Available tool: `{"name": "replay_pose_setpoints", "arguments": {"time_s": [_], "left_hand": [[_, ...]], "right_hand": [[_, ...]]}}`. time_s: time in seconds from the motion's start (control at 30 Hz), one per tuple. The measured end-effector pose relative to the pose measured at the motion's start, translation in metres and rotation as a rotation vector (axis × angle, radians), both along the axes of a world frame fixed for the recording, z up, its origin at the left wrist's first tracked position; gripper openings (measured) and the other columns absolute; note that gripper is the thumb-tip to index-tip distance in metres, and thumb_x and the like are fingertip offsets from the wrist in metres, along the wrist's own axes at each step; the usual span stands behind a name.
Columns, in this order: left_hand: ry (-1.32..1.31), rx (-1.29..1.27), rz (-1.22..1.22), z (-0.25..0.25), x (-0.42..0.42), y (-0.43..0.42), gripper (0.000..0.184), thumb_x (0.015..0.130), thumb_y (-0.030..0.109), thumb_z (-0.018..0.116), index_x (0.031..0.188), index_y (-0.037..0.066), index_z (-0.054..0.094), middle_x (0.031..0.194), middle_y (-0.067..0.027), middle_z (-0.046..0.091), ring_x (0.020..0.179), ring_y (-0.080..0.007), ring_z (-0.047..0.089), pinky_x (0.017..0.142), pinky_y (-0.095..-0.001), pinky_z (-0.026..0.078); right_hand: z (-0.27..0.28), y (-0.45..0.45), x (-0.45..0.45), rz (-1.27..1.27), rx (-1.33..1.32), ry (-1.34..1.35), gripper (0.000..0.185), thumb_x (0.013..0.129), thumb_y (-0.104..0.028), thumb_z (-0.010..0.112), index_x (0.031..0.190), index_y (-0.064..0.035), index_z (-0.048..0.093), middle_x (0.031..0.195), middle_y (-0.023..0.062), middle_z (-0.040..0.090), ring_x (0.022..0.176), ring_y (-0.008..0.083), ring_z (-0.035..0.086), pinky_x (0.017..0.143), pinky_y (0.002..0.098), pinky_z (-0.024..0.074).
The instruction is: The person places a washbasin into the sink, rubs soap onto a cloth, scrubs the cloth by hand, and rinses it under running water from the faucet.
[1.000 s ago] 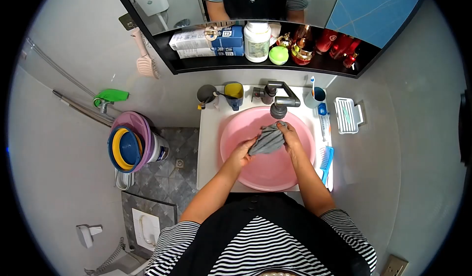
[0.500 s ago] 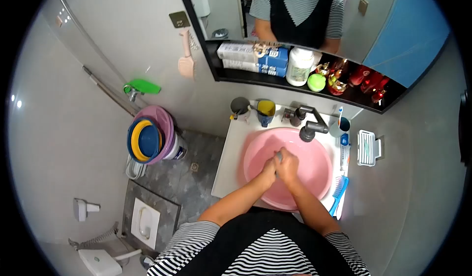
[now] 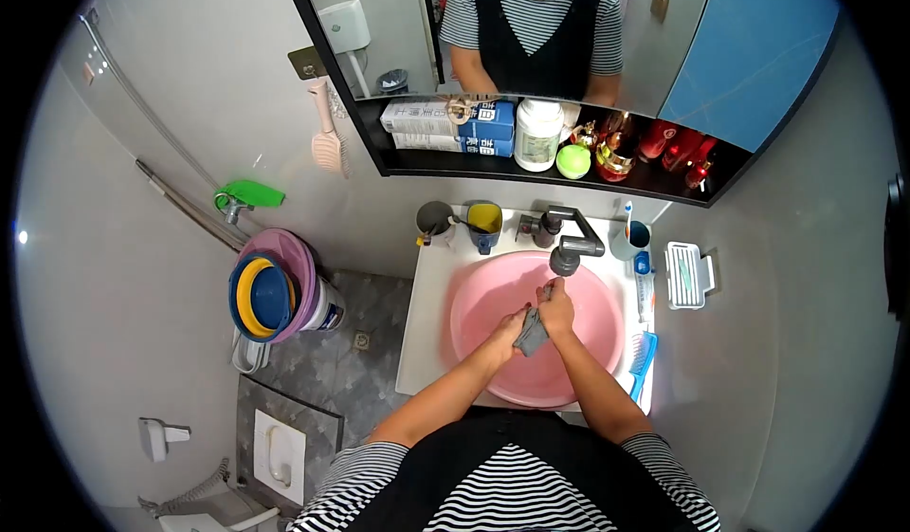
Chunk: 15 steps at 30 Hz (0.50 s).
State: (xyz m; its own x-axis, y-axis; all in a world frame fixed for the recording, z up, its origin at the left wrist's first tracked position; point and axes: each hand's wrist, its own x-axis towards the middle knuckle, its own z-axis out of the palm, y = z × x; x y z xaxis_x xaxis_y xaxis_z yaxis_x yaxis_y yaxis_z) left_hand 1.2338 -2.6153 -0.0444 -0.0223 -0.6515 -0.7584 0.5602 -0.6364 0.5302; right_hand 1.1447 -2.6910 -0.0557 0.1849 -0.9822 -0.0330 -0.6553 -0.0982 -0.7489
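Observation:
A small grey cloth (image 3: 533, 335) is held between my two hands, above the pink basin (image 3: 590, 361). My left hand (image 3: 508, 329) grips its left side, and my right hand (image 3: 556, 308) is closed round its upper end, just below the tap's nozzle. The cloth's lower part hangs bunched between them. Directly over the basin's back rim reaches the dark tap (image 3: 578, 244). Whether water is running from it cannot be made out.
On the white counter (image 3: 427, 338) stand a grey cup (image 3: 434, 219), a yellow-and-blue cup (image 3: 484, 224) and a toothbrush cup (image 3: 633, 238). A blue comb (image 3: 644, 357) lies at right. The mirror shelf (image 3: 441, 164) juts out above. Stacked basins (image 3: 275, 290) stand at left.
My hands have come apart from a tight clasp, and more of the grey cloth shows. The right hand now sits higher, nearer the tap. The camera view has shifted.

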Motion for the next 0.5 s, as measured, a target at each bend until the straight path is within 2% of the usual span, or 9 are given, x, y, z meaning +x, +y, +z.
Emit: {"name": "replay_pose_setpoints", "arguments": {"time_s": [0.03, 0.07, 0.13, 0.2, 0.27, 0.3, 0.4, 0.47, 0.5], "left_hand": [[0.051, -0.096, 0.051, -0.021, 0.003, -0.004, 0.031, 0.082, 0.043, 0.053, 0.089, 0.014, 0.059, 0.082, -0.0001, 0.062, 0.070, -0.0124, 0.060, 0.057, -0.0282, 0.048], [0.060, -0.097, 0.050, -0.015, 0.007, -0.005, 0.031, 0.082, 0.043, 0.053, 0.089, 0.014, 0.059, 0.082, -0.0001, 0.062, 0.070, -0.0124, 0.060, 0.057, -0.0282, 0.048], [0.278, -0.094, 0.075, 0.001, 0.028, -0.007, 0.028, 0.082, 0.039, 0.055, 0.093, 0.014, 0.060, 0.083, -0.0009, 0.062, 0.075, -0.0121, 0.060, 0.062, -0.0308, 0.048], [0.318, -0.100, 0.086, 0.011, 0.039, 0.000, 0.028, 0.079, 0.032, 0.061, 0.098, 0.012, 0.058, 0.088, -0.0026, 0.061, 0.076, -0.0133, 0.060, 0.064, -0.0306, 0.047], [0.243, -0.295, 0.060, 0.004, 0.045, 0.003, 0.034, 0.075, 0.025, 0.067, 0.103, 0.010, 0.055, 0.097, -0.0048, 0.060, 0.083, -0.0166, 0.059, 0.066, -0.0321, 0.047], [0.244, -0.295, 0.059, 0.000, 0.045, 0.001, 0.034, 0.075, 0.025, 0.067, 0.103, 0.010, 0.055, 0.097, -0.0048, 0.060, 0.083, -0.0166, 0.059, 0.066, -0.0321, 0.047], [0.106, -0.202, -0.063, -0.006, 0.041, 0.001, 0.039, 0.073, 0.020, 0.069, 0.107, 0.010, 0.053, 0.101, -0.0062, 0.057, 0.089, -0.0193, 0.056, 0.070, -0.0355, 0.046], [0.016, -0.016, 0.078, -0.014, 0.037, -0.004, 0.040, 0.074, 0.022, 0.068, 0.108, 0.010, 0.052, 0.099, -0.0063, 0.058, 0.093, -0.0202, 0.055, 0.074, -0.0413, 0.045], [0.025, 0.007, 0.070, -0.013, 0.032, -0.001, 0.040, 0.074, 0.022, 0.068, 0.108, 0.010, 0.052, 0.099, -0.0063, 0.058, 0.093, -0.0202, 0.055, 0.074, -0.0413, 0.045]], "right_hand": [[-0.002, -0.004, -0.008, -0.012, 0.119, -0.145, 0.030, 0.079, -0.024, 0.057, 0.098, -0.0023, 0.049, 0.080, 0.0185, 0.060, 0.077, 0.0307, 0.060, 0.068, 0.0371, 0.0459], [0.002, -0.007, -0.015, -0.014, 0.117, -0.136, 0.030, 0.079, -0.024, 0.057, 0.098, -0.0023, 0.049, 0.080, 0.0185, 0.060, 0.077, 0.0307, 0.060, 0.068, 0.0371, 0.0459], [0.013, -0.009, -0.027, 0.091, 0.547, -0.663, 0.042, 0.079, -0.026, 0.060, 0.110, -0.0024, 0.046, 0.087, 0.0104, 0.060, 0.086, 0.0199, 0.057, 0.075, 0.0300, 0.0437], [0.020, -0.008, -0.042, 0.130, 0.640, -0.637, 0.050, 0.078, -0.028, 0.063, 0.116, -0.0021, 0.044, 0.088, 0.0063, 0.060, 0.089, 0.0147, 0.053, 0.079, 0.0264, 0.0412], [0.019, -0.005, -0.058, 0.452, 0.725, -0.401, 0.036, 0.077, -0.025, 0.065, 0.102, -0.0018, 0.055, 0.085, 0.0058, 0.060, 0.081, 0.0136, 0.055, 0.074, 0.0264, 0.0435], [0.018, -0.009, -0.062, 0.450, 0.724, -0.401, 0.036, 0.077, -0.025, 0.065, 0.102, -0.0018, 0.055, 0.085, 0.0058, 0.060, 0.081, 0.0136, 0.055, 0.074, 0.0264, 0.0435], [0.017, -0.009, -0.068, 0.222, 0.773, -0.431, 0.031, 0.075, -0.020, 0.066, 0.097, -0.0001, 0.058, 0.084, 0.0063, 0.061, 0.074, 0.0146, 0.058, 0.067, 0.0267, 0.0460], [0.039, -0.010, -0.063, 0.047, 0.824, -0.724, 0.028, 0.074, -0.016, 0.067, 0.095, -0.0005, 0.058, 0.081, 0.0060, 0.061, 0.068, 0.0148, 0.058, 0.060, 0.0270, 0.0470], [0.036, -0.004, -0.059, 0.027, 0.842, -0.720, 0.028, 0.074, -0.016, 0.067, 0.095, -0.0005, 0.058, 0.081, 0.0060, 0.061, 0.068, 0.0148, 0.058, 0.060, 0.0270, 0.0470]]}}
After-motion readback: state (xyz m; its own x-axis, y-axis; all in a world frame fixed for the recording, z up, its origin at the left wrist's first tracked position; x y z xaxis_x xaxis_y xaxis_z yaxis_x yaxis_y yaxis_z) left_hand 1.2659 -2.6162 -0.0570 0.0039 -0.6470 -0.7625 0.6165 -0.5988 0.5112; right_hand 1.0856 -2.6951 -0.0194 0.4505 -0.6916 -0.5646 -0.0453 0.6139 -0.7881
